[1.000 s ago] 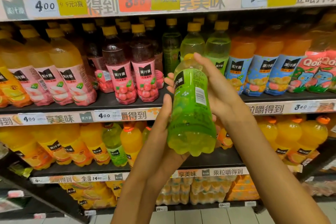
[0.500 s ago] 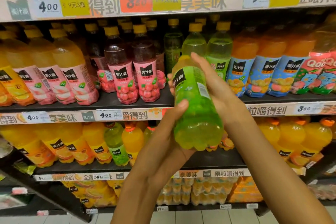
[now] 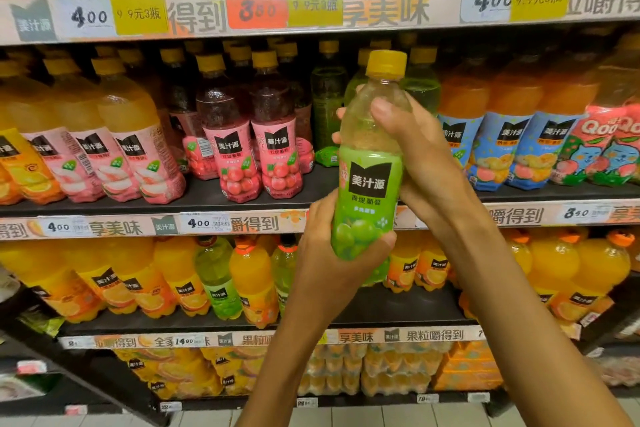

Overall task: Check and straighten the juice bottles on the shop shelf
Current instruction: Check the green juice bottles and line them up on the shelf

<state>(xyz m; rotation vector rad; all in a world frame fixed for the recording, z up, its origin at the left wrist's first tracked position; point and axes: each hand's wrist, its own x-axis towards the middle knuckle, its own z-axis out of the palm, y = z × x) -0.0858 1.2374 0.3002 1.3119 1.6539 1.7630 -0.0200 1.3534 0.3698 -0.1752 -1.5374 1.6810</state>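
Turned upright since a second ago, the green grape juice bottle (image 3: 369,180) now shows its label front-on, where earlier its base tipped toward the camera and the barcode side faced out. It is held in the air in front of the middle shelf (image 3: 242,218), cap up, long axis nearly vertical with a slight lean to the right at the top. The left hand (image 3: 332,267) grips the bottle's lower end, thumb curled across the label's printed grapes, and hides the base. The right hand (image 3: 415,149) grasps the clear shoulder from the right side, thumb on the front; its fingers wrap behind, only their tips showing at the left edge. The yellow cap (image 3: 386,63) is uncovered. Behind it, green bottles (image 3: 327,107) on the shelf are partly blocked from view. Red grape bottles (image 3: 254,149) stand just to the left, orange bottles (image 3: 516,135) to the right. Shelf-edge price strips are blurred; small print is unreadable. Pale floor tiles (image 3: 381,416) show at the bottom.
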